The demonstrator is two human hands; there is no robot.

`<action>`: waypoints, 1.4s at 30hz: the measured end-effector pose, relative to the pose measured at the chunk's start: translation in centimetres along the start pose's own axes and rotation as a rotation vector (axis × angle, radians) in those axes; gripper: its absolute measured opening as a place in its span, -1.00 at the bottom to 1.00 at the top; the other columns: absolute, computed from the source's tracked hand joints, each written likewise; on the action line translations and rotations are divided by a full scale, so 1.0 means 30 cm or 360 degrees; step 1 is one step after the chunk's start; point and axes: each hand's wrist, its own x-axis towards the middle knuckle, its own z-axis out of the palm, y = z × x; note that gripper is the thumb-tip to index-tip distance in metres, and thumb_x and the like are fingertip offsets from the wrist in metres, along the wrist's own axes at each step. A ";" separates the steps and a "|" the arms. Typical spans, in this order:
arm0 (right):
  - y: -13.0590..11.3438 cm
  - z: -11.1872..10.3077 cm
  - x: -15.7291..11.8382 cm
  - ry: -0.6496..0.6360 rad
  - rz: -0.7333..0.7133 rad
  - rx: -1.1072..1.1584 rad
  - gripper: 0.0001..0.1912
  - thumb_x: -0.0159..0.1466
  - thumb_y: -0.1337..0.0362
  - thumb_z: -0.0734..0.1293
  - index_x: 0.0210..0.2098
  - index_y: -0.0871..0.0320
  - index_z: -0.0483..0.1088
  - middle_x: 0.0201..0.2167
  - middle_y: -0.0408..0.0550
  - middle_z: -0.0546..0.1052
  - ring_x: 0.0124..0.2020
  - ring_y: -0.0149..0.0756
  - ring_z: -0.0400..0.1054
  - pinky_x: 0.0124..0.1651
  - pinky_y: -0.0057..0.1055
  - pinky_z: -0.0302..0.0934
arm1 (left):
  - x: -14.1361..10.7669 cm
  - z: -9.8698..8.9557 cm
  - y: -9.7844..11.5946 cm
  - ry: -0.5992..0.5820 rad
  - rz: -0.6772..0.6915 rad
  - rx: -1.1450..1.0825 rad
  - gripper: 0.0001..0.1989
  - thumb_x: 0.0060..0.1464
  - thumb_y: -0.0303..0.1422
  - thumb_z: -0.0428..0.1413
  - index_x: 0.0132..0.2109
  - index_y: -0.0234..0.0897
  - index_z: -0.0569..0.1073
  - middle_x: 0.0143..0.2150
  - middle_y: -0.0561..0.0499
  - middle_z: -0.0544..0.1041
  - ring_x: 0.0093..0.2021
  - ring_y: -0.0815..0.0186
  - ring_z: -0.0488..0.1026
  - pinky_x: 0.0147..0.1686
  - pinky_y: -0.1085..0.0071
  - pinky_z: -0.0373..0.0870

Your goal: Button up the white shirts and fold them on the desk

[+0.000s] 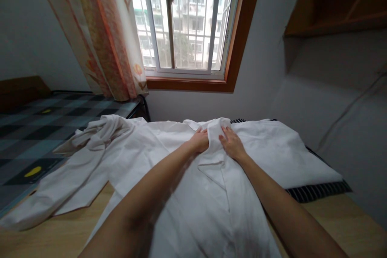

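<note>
A long-sleeved white coat lies spread over the tabletop, its near part reaching down toward me. One sleeve stretches out to the left, with bunched fabric above it. My left hand is at the upper middle of the coat, closed around the edge of a folded flap; the cloth covers part of its fingers. Just to the right, my right hand rests on the same flap with its fingers apart. Both forearms reach across the coat.
The wooden table shows at both sides. Under the white cloth on the right is dark striped fabric. A bed with a checked cover stands at left. Behind are a curtain and window; a wooden shelf hangs upper right.
</note>
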 end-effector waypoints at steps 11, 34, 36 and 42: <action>-0.041 -0.031 -0.027 -0.0115 -0.0014 -0.0189 -0.37 0.39 -0.03 0.04 0.35 0.11 0.03 0.34 0.13 0.12 0.34 -0.09 -0.01 0.29 -0.13 -0.11 | 0.136 -0.078 -0.055 0.0547 -0.0745 0.0084 -0.70 0.22 -0.31 -0.03 -0.11 -0.24 0.58 -0.05 -0.18 0.55 0.05 0.11 0.38 0.03 0.25 0.26; -0.055 0.009 0.102 -0.0441 -0.0049 -0.0349 -0.26 0.30 -0.23 0.07 0.34 -0.01 0.04 0.41 0.16 -0.10 0.41 0.04 -0.29 0.31 0.07 -0.32 | 0.168 -0.059 0.003 0.0752 -0.1015 -0.0074 -0.53 0.30 -0.16 -0.18 -0.12 -0.22 0.60 -0.08 -0.13 0.59 -0.06 0.14 0.44 -0.07 0.26 0.26; -0.051 0.014 0.099 -0.0497 -0.0051 -0.0325 -0.25 0.29 -0.27 0.04 0.34 -0.06 0.04 0.42 0.13 -0.14 0.41 0.04 -0.31 0.31 0.07 -0.34 | 0.180 -0.062 -0.005 0.0754 -0.1079 -0.0101 -0.49 0.32 -0.15 -0.23 -0.09 -0.22 0.59 -0.09 -0.15 0.59 -0.09 0.14 0.47 -0.11 0.27 0.28; -0.046 0.030 0.102 -0.0499 0.0023 -0.0340 -0.09 0.26 -0.31 -0.02 0.39 0.17 -0.11 0.40 0.29 -0.15 0.41 0.02 -0.34 0.33 0.03 -0.39 | 0.156 -0.052 -0.003 0.0778 -0.0874 0.0052 -0.50 0.32 -0.21 -0.22 -0.14 -0.28 0.59 -0.12 -0.17 0.59 -0.06 0.16 0.46 -0.01 0.26 0.26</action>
